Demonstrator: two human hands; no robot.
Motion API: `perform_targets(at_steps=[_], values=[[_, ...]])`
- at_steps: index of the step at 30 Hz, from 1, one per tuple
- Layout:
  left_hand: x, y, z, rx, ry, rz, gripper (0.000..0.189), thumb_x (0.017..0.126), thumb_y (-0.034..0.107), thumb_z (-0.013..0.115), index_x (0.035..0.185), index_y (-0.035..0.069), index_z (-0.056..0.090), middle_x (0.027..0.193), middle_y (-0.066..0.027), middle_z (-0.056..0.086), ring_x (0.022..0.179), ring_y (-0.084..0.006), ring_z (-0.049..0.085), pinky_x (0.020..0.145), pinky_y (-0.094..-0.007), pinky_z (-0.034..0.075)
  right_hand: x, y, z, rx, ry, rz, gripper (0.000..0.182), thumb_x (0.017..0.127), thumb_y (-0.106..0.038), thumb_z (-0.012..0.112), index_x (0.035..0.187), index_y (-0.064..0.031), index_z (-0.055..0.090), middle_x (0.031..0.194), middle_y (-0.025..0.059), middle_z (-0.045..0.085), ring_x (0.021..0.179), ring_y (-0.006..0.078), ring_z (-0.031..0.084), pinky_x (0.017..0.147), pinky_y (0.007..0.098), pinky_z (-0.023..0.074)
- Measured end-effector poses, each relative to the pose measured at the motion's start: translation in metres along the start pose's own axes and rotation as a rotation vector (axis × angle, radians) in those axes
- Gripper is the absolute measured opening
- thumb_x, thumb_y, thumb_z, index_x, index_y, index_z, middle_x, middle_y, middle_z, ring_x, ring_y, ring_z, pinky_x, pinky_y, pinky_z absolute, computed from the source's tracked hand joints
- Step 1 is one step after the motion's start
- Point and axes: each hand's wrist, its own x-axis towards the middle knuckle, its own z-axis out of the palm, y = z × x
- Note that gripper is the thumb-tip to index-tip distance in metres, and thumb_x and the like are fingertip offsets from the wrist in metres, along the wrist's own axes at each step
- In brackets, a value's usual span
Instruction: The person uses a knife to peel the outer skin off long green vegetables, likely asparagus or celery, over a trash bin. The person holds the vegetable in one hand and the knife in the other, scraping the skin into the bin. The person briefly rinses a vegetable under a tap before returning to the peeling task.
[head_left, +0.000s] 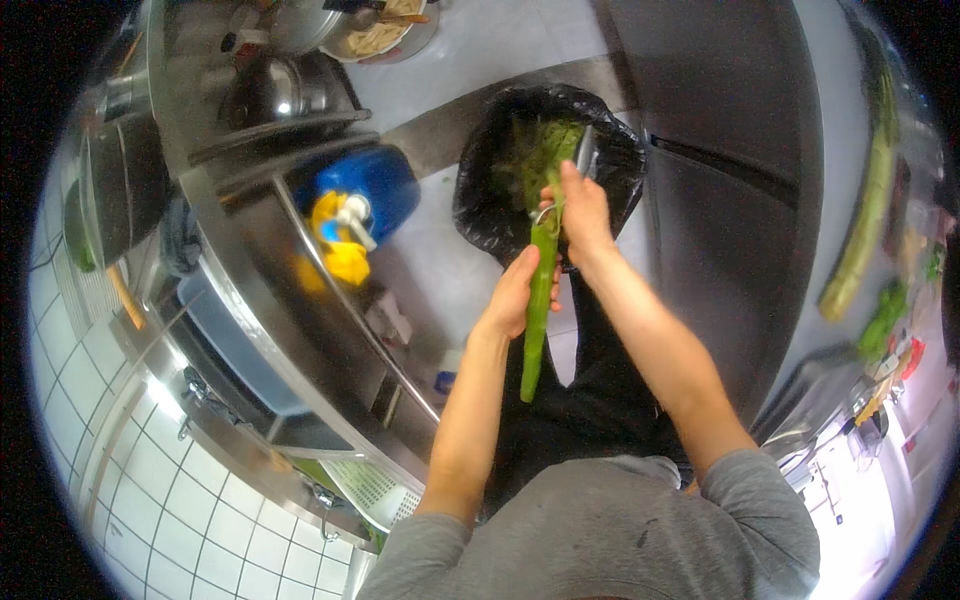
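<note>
My left hand (516, 294) is closed around a long green vegetable stalk (536, 337), whose lower end points back toward me. My right hand (583, 206) grips a metal peeler (546, 214) against the upper part of the stalk; the peeler is partly hidden by the fingers. Both hands are over the near side of a bin lined with a black plastic bag (476, 202). Green peelings (559, 142) lie or hang in the bag, blurred beyond my right hand. A grey, blade-like shape shows beside them; what it is I cannot tell.
At left are a blue plastic container (394, 187) with yellow and white items, a steel sink counter (247, 322) and a white perforated basket (367, 487). Another long stalk (859, 247) and green leaves (883, 319) lie on the right counter. A bowl of pale pieces (375, 37) stands at the top.
</note>
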Motion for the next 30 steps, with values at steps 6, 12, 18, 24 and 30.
perform_targets(at_steps=[6,12,18,24,30], values=[[-0.003,-0.001,-0.002,-0.025,-0.126,-0.101,0.035,0.093,0.042,0.037,0.104,0.009,0.046,0.072,-0.0018,0.045,0.055,-0.0102,0.044,0.044,-0.0216,0.039,0.047,0.013,-0.009,-0.138,0.247,-0.02,0.041,0.089,-0.041,0.047,0.083,-0.0007,0.05,0.069,0.0062,0.055,0.054,0.0163,0.052,0.048,0.0282,0.0433],[0.008,0.0,-0.001,0.082,-0.006,-0.056,0.041,0.091,0.049,0.035,0.108,0.013,0.044,0.07,0.0002,0.042,0.055,-0.0094,0.042,0.045,-0.0207,0.039,0.016,0.023,-0.008,-0.031,0.034,0.045,0.036,0.09,-0.038,0.049,0.087,-0.0019,0.05,0.07,0.0074,0.055,0.054,0.0155,0.055,0.048,0.0271,0.0436],[0.011,0.005,0.002,0.173,0.001,-0.077,0.03,0.094,0.036,0.036,0.115,0.015,0.039,0.071,-0.0008,0.045,0.055,-0.009,0.044,0.044,-0.021,0.039,0.051,0.013,-0.019,0.005,0.192,0.059,0.033,0.091,-0.036,0.046,0.085,-0.003,0.047,0.073,0.0064,0.053,0.057,0.0143,0.054,0.051,0.027,0.0447],[0.02,0.003,0.003,0.421,0.114,0.078,0.027,0.093,0.03,0.04,0.114,0.013,0.042,0.07,0.0011,0.044,0.055,-0.0074,0.042,0.045,-0.0216,0.038,0.024,0.023,-0.015,-0.096,0.044,-0.011,0.034,0.089,-0.036,0.05,0.085,-0.0023,0.048,0.074,0.0068,0.054,0.06,0.0167,0.058,0.055,0.0298,0.0468],[0.015,0.004,0.011,0.482,0.138,0.088,0.038,0.093,0.033,0.041,0.123,0.011,0.037,0.075,-0.0006,0.048,0.057,-0.0093,0.045,0.045,-0.0232,0.04,0.047,0.022,-0.027,0.136,0.176,0.075,0.036,0.09,-0.037,0.048,0.09,-0.0011,0.046,0.075,0.0079,0.053,0.063,0.0187,0.059,0.053,0.0297,0.047]])
